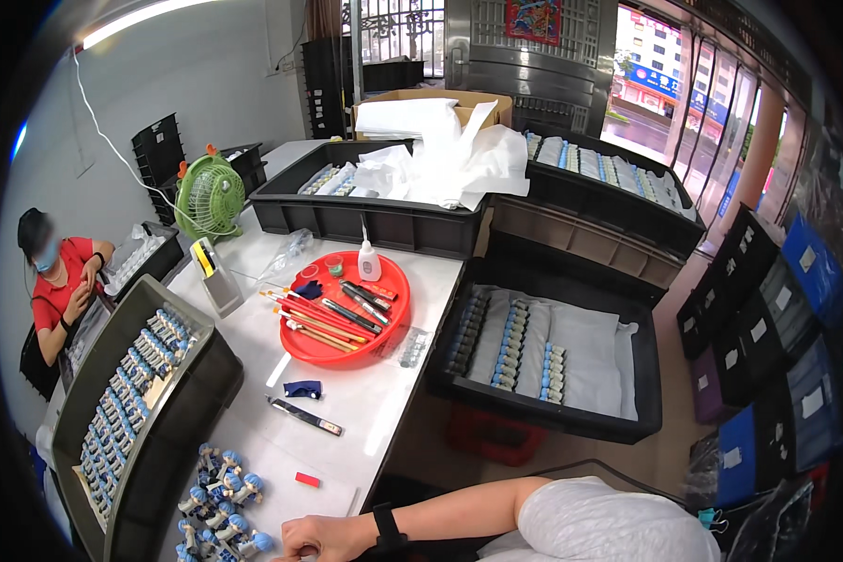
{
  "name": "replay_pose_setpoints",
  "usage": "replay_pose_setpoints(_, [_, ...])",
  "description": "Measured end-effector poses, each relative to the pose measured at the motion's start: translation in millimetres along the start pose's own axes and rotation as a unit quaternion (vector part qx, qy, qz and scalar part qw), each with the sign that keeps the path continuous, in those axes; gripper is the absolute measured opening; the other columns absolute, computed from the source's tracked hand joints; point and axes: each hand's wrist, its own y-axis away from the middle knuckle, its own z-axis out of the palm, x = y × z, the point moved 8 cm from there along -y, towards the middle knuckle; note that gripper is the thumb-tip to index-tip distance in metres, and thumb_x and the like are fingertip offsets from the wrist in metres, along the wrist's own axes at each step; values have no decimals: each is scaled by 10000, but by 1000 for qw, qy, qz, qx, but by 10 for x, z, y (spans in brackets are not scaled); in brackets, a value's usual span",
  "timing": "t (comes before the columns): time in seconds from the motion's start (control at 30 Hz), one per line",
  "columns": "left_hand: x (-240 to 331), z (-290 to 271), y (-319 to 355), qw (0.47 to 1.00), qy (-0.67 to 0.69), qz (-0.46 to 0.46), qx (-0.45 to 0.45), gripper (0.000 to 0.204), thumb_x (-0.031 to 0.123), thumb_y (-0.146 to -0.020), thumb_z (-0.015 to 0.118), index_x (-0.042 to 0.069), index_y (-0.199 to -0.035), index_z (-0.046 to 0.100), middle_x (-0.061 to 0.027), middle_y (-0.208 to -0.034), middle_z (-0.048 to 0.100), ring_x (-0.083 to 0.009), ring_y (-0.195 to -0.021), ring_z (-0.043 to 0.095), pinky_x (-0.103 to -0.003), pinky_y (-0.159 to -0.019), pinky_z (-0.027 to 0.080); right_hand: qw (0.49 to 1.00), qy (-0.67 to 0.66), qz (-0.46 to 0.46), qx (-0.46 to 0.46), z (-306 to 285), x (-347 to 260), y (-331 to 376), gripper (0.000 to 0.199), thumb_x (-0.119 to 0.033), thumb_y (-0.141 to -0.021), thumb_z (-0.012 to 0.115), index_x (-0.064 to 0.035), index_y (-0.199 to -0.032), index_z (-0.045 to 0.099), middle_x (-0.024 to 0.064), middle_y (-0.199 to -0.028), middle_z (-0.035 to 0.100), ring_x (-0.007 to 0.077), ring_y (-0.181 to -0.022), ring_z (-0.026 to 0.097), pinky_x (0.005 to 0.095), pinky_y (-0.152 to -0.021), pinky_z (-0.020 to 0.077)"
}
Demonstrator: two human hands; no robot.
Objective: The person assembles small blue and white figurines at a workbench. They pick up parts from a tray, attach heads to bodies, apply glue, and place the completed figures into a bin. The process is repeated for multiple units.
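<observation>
My right hand (326,538) is at the table's near edge, low in the picture, with a black band (388,527) round its wrist. Its fingers are curled together, and the lower edge of the picture cuts off whatever they may hold. Just left of it lies a cluster of small blue-and-white figurines (223,506). A small red block (307,480) rests beyond the hand, near a white sheet (332,496). Farther off are a dark marker pen (305,416) and a folded dark-blue cloth (303,389). My left hand is out of view.
A red tray (295,348) holds brushes, pens and a white squeeze bottle (369,262). Left stands a grey crate (173,450) of figurine rows; right, a black crate (581,423) with more. A green fan (212,195) stands behind. A person (61,281) in red sits far left.
</observation>
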Motion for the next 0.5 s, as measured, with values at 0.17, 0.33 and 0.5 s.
replay_pose_setpoints(0.17, [38, 17, 1, 1000, -3, -13, 11, 179, 1, -897, 437, -3, -1063, 505, -63, -997, 503, -147, -837, 485, -255, -763, 411, 1000, 2, -20, -4, -9, -59, 1, 211, -172, -744, 717, -39, -901, 672, 105, -795, 626, 212, -727, 588, 322, -645, 465])
replay_pose_setpoints(0.33, [-52, -3, 11, 1000, 6, 3, 2, 180, 0, -897, 436, -10, -1065, 499, -74, -1009, 496, -151, -839, 485, -255, -761, 410, 999, 34, -15, -1, -14, -18, 5, 205, -167, -738, 713, -46, -900, 680, 103, -795, 623, 212, -729, 588, 321, -645, 465])
replay_pose_setpoints(0.5, [-31, 53, -43, 1000, -2, 21, -7, 170, 2, -898, 436, -12, -1053, 504, -81, -1012, 500, -158, -849, 495, -261, -772, 415, 1000, 11, 2, 2, -50, 21, 18, 204, -156, -733, 704, -44, -901, 681, 100, -796, 627, 208, -726, 589, 314, -643, 465])
